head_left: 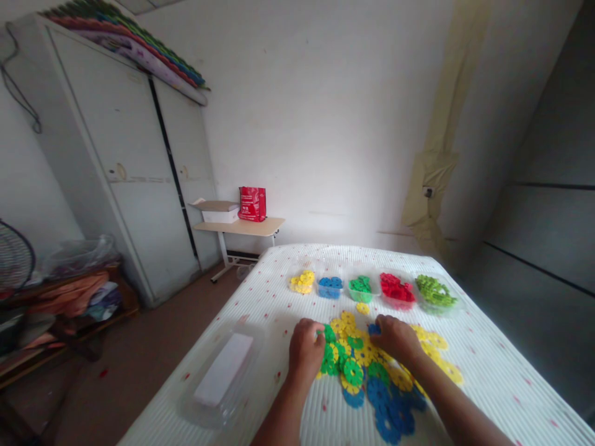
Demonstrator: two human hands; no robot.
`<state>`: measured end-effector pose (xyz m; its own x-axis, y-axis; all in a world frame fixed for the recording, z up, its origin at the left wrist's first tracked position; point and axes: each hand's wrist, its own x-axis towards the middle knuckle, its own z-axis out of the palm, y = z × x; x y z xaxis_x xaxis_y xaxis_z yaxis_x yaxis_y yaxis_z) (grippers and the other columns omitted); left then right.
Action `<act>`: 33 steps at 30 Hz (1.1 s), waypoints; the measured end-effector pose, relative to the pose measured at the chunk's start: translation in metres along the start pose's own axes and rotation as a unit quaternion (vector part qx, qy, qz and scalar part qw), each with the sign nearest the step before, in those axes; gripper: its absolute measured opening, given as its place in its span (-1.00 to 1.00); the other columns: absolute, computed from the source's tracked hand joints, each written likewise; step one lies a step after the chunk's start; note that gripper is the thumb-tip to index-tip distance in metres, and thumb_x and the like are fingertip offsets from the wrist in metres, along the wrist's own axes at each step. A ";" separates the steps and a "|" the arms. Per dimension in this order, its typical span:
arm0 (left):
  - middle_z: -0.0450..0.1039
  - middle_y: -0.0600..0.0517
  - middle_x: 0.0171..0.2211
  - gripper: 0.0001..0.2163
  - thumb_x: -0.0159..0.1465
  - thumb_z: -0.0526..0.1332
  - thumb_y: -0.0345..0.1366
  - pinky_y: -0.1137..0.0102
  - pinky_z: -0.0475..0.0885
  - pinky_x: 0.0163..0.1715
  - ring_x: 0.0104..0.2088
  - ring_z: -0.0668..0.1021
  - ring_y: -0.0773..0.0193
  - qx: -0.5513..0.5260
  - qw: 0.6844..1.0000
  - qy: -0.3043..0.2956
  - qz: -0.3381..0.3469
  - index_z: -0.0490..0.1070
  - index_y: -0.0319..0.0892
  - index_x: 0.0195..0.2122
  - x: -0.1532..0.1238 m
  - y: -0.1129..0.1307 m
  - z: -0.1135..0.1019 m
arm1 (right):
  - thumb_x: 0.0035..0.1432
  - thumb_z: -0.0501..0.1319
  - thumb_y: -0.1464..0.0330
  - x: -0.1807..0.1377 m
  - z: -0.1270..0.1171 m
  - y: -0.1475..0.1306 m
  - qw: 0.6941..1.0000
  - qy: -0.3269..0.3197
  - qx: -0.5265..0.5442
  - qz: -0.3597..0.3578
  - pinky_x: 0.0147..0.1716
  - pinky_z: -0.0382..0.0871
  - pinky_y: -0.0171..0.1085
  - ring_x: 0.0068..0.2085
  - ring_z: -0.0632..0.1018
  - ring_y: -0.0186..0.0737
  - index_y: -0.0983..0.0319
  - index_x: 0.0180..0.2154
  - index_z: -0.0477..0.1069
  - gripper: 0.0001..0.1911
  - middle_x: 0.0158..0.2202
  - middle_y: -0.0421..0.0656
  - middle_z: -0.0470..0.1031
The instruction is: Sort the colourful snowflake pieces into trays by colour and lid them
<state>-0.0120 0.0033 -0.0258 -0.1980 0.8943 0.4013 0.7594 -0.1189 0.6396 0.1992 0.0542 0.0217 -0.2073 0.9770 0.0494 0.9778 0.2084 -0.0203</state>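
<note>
A loose pile of notched plastic snowflake discs lies on the cloth-covered table, with yellow discs [367, 353], green discs [353, 371] and blue discs [390, 409] overlapping. My left hand [305, 347] is at the pile's left edge, fingers curled in beside a green disc [328, 334]; what they hold, if anything, is hidden. At the far side of the pile, my right hand [397, 336] has its fingers closed at a blue disc [374, 329]. One yellow disc [362, 308] lies apart, just beyond the pile.
Clear tubs stand in a row behind the pile, holding yellow pieces [303, 282], blue pieces [330, 285], green pieces [361, 286], red pieces [396, 288] and light green pieces [436, 291]. To the left lies a clear plastic tray [186, 406] with a white slab [225, 370].
</note>
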 end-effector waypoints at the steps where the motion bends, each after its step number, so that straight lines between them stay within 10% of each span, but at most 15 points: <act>1: 0.46 0.01 -0.32 -0.82 0.07 0.11 -0.53 0.39 0.33 -0.11 -0.20 0.47 0.29 -0.001 1.000 0.002 0.001 0.44 -0.17 -0.39 0.000 0.000 0.000 | 0.00 0.08 0.29 -0.001 -0.002 -0.003 1.000 0.005 -0.001 -0.005 -0.40 0.26 -0.27 -0.26 0.55 -0.06 0.26 -0.27 0.43 -0.72 -0.29 0.01 0.53; 18: 0.45 0.00 -0.30 -0.81 0.08 0.10 -0.53 0.38 0.31 -0.10 -0.18 0.46 0.28 0.005 0.998 0.019 -0.052 0.44 -0.17 -0.37 0.004 -0.007 -0.010 | 0.21 0.13 0.26 0.066 -0.072 -0.077 0.988 0.137 0.009 -0.072 -0.15 0.40 -0.08 -0.10 0.46 -0.18 0.26 0.00 0.28 -0.65 -0.02 -0.08 0.36; 33: 0.47 0.02 -0.30 -0.81 0.09 0.10 -0.54 0.38 0.30 -0.10 -0.20 0.47 0.30 0.014 0.999 -0.009 -0.029 0.44 -0.16 -0.39 0.002 -0.002 -0.007 | 0.26 -0.09 0.32 -0.035 0.015 0.066 0.958 0.253 0.042 -0.128 -0.30 0.21 -0.29 -0.37 0.48 -0.21 0.29 -0.30 0.47 -0.62 -0.37 -0.04 0.51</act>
<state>-0.0179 0.0022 -0.0220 -0.2302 0.9072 0.3520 0.7646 -0.0552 0.6421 0.2701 0.0345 0.0040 -0.3787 0.7514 0.5404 0.8863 0.4625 -0.0220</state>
